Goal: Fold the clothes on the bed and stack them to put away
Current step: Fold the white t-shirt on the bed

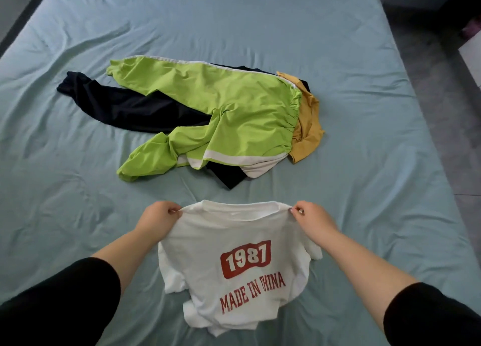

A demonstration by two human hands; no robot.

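Observation:
A white T-shirt (234, 272) with a red "1987 MADE IN CHINA" print hangs in front of me over the near part of the bed. My left hand (160, 216) pinches its left shoulder beside the collar. My right hand (311, 218) pinches the right shoulder. The shirt's lower part is crumpled on the sheet. Further back lies an unfolded pile: lime green trousers (221, 111) with white side stripes on top, a black garment (125, 106) spreading left beneath them, and a mustard yellow garment (308, 126) poking out on the right.
The light blue bed sheet (364, 163) covers nearly the whole view. Grey floor (447, 111) runs along the bed's right edge, with white furniture at the far right. A dark strip borders the bed's top left corner.

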